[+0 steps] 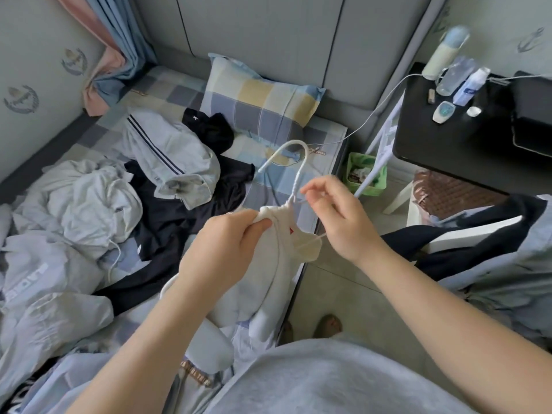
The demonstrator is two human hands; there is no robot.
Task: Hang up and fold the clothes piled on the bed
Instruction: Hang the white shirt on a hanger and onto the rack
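At nine o'clock a pile of pale clothes (68, 210) lies crumpled on the bed (167, 91), with a grey top bearing white lettering (38, 273) below it at eight o'clock. Toward ten o'clock, grey trousers with navy side stripes (170, 156) lie over a dark navy garment (179, 222). A small black item (209, 130) sits just beside the lower left corner of the checked pillow (257, 100) at twelve o'clock.

At the centre, the left hand (221, 252) has its fingers curled tight around the bunched neck of a white garment (268, 282), which hangs down over the bed's right edge toward six o'clock. A white hanger (298, 168) rises out of that neck, its hook pointing up toward twelve o'clock. The right hand (337, 216), just right of centre, pinches a thin arm of the hanger between thumb and forefinger, its other fingers loosely bent.

At one o'clock a green basket (363, 171) stands on the floor beside the bed. At two o'clock a black bedside table (463, 150) carries several bottles (454, 76). At three o'clock more clothes (493, 252), blue-grey and navy, lie heaped; what they rest on is hidden.
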